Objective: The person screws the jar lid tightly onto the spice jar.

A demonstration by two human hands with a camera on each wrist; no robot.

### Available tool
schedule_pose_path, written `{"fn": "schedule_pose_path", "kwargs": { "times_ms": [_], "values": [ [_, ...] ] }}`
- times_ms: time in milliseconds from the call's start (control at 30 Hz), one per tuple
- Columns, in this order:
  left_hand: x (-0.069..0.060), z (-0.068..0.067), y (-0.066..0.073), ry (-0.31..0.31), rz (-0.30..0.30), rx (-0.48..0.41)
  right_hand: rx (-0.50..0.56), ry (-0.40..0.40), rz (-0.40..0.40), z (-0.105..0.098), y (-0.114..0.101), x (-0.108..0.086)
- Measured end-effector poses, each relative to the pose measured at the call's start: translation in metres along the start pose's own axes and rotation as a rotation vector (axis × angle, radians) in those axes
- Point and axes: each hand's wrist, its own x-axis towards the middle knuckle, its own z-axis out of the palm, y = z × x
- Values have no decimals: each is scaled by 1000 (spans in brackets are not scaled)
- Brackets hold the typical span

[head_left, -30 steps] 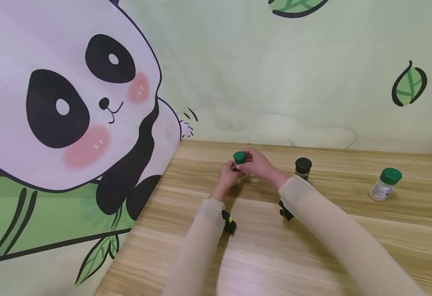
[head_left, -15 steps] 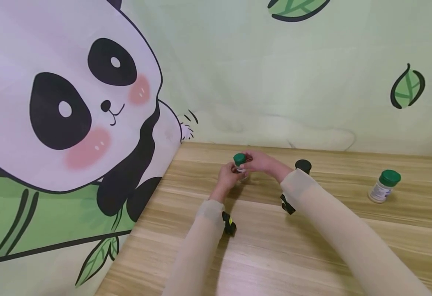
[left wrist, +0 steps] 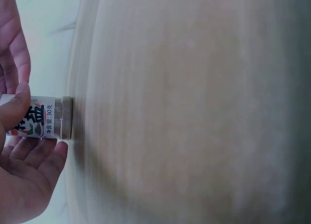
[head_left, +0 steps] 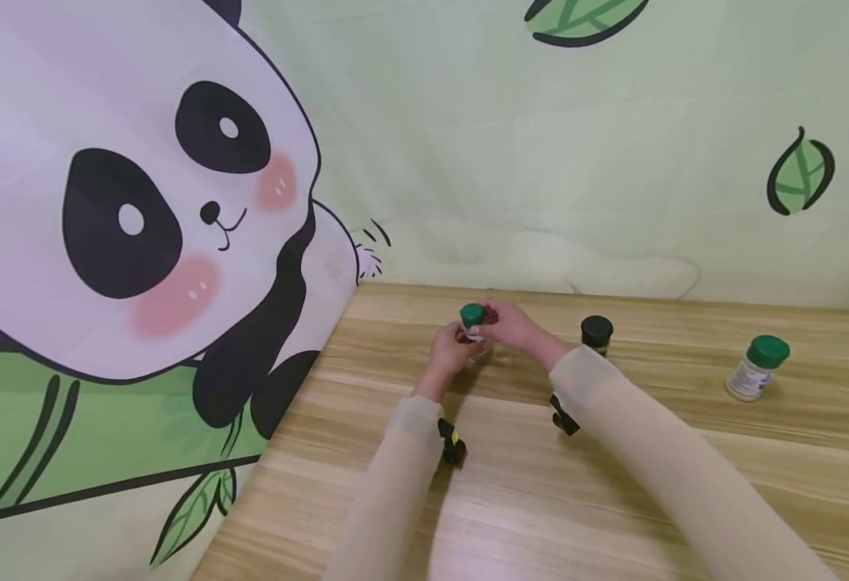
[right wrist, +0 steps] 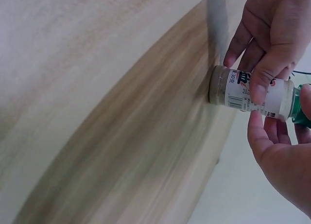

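Note:
A small seasoning bottle (head_left: 472, 315) with a green lid and a printed white label stands upright near the back of the table. My left hand (head_left: 449, 352) grips its body; in the left wrist view the thumb lies across the label (left wrist: 48, 118) and the fingers are behind. From the right, my right hand (head_left: 513, 326) pinches the top between thumb and fingers. In the right wrist view its thumb is against the green lid (right wrist: 300, 110). The bottle's base (right wrist: 216, 85) appears to rest on the wood. Whether the lid is loose cannot be told.
A black-lidded bottle (head_left: 596, 332) stands behind my right forearm, partly hidden by the sleeve. Farther right is another green-lidded seasoning bottle (head_left: 755, 369). The wooden table (head_left: 512, 500) meets a panda-printed cloth (head_left: 526, 202) at its back and left.
My right wrist shifted slightly right and then back left, its fingers staying at the bottle's top. My left hand keeps its grip on the body. The head view has tipped slightly.

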Motion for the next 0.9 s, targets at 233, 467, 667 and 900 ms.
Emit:
{"fn": "schedule_pose_path", "kwargs": {
  "times_ms": [233,467,667,900],
  "values": [
    [-2,0,1,-1,-5,-9,26,33,16,3,0,-1],
    [-2,0,2,-6,-14,-21,57,22,32,1,0,0],
    [-1,0,1,-2,-9,-27,138,-7,69,1,1,2],
    [0,0,0,-6,-9,-42,166,-22,72,1,4,5]
  ]
}}
